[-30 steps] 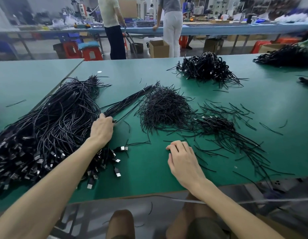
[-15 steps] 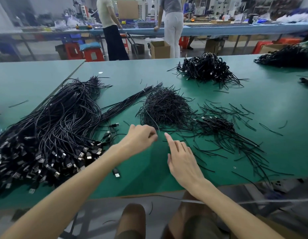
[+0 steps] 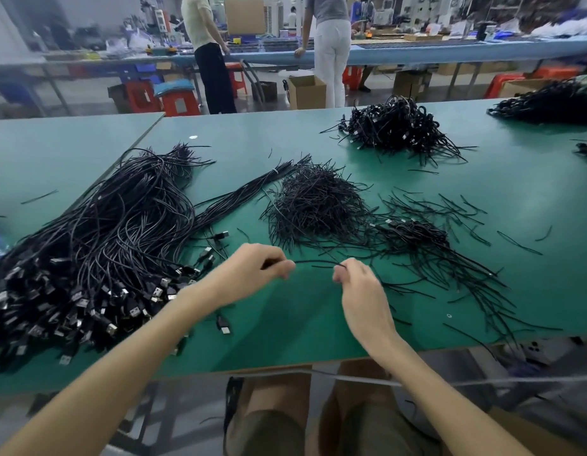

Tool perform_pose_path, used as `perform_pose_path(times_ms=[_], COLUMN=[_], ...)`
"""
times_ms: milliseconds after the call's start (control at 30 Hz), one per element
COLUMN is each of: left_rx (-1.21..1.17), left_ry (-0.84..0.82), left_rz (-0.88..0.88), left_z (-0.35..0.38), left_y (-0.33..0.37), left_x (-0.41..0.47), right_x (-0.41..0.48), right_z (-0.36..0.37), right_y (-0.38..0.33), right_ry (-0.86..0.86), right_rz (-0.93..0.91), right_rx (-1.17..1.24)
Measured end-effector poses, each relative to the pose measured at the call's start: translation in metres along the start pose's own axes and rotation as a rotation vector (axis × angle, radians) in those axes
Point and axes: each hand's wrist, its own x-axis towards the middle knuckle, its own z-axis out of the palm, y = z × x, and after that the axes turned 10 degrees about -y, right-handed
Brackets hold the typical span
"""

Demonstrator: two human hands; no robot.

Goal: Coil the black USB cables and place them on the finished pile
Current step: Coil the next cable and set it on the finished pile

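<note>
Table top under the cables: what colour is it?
Green; the table top shows best in the head view.

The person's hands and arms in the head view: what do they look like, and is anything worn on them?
Both are bare. The left hand and right hand wear no gloves, and no sleeve, watch, ring or wristband shows on either forearm as far as the frame edge. Lower in the frame, olive-brown shorts cover the thighs.

cables [image 3: 98,258]: black, uncoiled, big loose heap, plugs toward near edge, worktop [image 3: 285,327] left | finished pile [image 3: 397,126]: coiled bundles heaped near far edge
</note>
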Motion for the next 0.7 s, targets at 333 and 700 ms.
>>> perform_pose_path(times_ms=[333,700], left_rx=[-1.151,-1.939], left_ry=[0.284,0.431], left_rz=[0.020,0.215], left_z=[-0.042,-0.033], left_y=[-0.041,-0.014], left_x=[-0.017,0.000], right_x=[0.005,0.007], right_z=[-0.006,0.002], right_y=[-0.001,0.006], right_ry=[0.110,0.121], right_rz=[0.031,-0.060], right_rx=[0.350,0.099])
